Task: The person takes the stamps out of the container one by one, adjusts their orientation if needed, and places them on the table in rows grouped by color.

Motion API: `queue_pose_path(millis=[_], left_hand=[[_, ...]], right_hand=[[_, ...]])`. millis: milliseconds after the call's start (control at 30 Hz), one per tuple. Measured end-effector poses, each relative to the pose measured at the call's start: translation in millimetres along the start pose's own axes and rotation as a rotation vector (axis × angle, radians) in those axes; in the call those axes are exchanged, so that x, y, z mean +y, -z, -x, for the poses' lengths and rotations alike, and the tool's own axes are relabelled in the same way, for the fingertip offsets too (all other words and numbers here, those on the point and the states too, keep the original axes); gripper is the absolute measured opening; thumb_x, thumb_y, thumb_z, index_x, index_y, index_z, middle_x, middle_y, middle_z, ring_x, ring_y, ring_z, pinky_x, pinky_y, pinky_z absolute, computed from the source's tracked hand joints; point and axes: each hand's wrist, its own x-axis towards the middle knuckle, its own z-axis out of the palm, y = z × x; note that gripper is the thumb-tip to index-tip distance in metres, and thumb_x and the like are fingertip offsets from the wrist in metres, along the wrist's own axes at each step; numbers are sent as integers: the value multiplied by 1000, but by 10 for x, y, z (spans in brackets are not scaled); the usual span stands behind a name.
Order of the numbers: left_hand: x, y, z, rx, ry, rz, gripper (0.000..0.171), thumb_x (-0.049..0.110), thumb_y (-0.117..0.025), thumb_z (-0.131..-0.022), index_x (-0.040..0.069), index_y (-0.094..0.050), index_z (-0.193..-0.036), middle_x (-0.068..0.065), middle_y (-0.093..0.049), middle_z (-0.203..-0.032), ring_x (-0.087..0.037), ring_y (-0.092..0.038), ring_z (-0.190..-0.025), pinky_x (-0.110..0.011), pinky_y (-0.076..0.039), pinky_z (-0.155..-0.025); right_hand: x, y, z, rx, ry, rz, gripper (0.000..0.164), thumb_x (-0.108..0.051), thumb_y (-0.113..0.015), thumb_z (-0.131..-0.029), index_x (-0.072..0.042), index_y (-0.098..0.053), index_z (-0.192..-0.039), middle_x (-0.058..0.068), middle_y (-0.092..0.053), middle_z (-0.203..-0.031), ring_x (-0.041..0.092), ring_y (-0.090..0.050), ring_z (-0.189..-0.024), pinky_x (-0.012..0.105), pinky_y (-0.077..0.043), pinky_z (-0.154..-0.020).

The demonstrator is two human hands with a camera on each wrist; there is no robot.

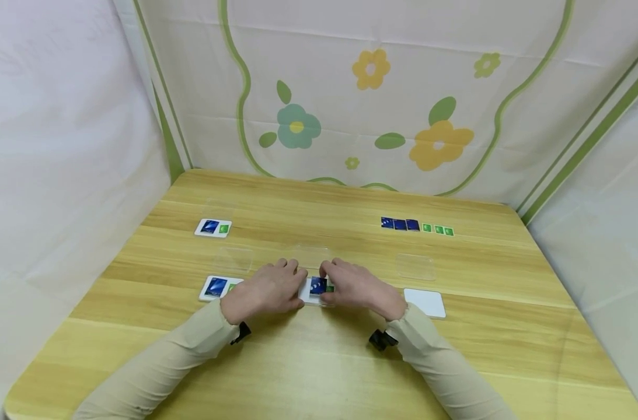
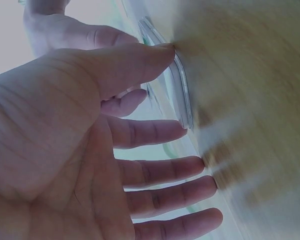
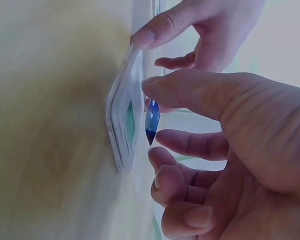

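Between the hands lies a white rounded card [image 1: 304, 291] with a clear layer along its edge [image 3: 110, 112] and a small green picture piece [image 3: 130, 122] on it. My left hand [image 1: 271, 287] holds the card by its left side, thumb at the near corner and index fingertip at the far one. Its other fingers [image 2: 167, 197] are extended. Just above the card, my right hand [image 1: 358, 287] pinches a small dark-blue picture piece [image 3: 152, 120] by its edges between thumb and index finger. The remaining right fingers are curled.
White cards bearing blue and green pieces lie far left [image 1: 213, 227] and near left [image 1: 209, 289]. A blank white card [image 1: 425, 303] lies right. Clear sheets [image 1: 415, 267] lie beyond the cards. Blue pieces [image 1: 400, 224] and green pieces [image 1: 439, 230] line the back right.
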Motion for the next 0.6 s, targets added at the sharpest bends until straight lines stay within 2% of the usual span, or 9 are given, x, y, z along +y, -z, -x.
queue_pose_path(millis=[300,600], left_hand=[[1,8,-12,1,-4,-4,54,50,-64,-91,11,-54,-128,-7,-56,-113,-19,-49,-91,-32,-49,-74],[0,16,-17,-12,2,43,51,48,-64,-92,12,-54,-127,-7,-55,-114,-19,-49,-92,-32,-49,-75]], right_hand=[[71,108,8,12,-10,32,42,-35,-74,-87,-13,-58,-118,1,-59,-97,15,-52,-75,28,-45,-62],[130,167,4,2,-17,49,43,-36,-73,-88,-14,-58,-121,4,-61,-104,15,-53,-77,27,-45,-64]])
